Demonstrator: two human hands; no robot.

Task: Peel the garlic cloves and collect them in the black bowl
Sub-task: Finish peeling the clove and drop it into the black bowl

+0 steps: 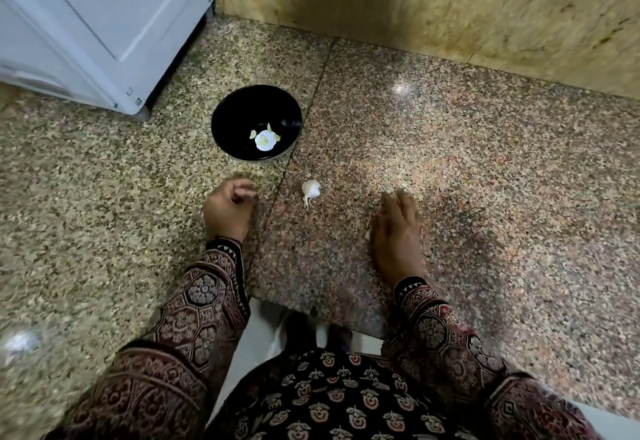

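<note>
Both hands sit low over the speckled desk (450, 162), well apart and holding nothing I can see: the left hand (228, 209) has loosely curled fingers, while the right hand (398, 228) is flatter and blurred. Between them lies a garlic piece (311, 190) in its skin, near the black bowl (242, 103), which holds a few pale garlic bits (265, 138). Picking up this piece looks next; that needs a fingertip pinch, then splitting the skin.

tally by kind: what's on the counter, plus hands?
Black bowl: 1
Loose garlic outside bowl: 1
White appliance: 1
Hands: 2 (left hand, right hand)
Total: 5
Garlic inside the bowl: glare, uncountable.
</note>
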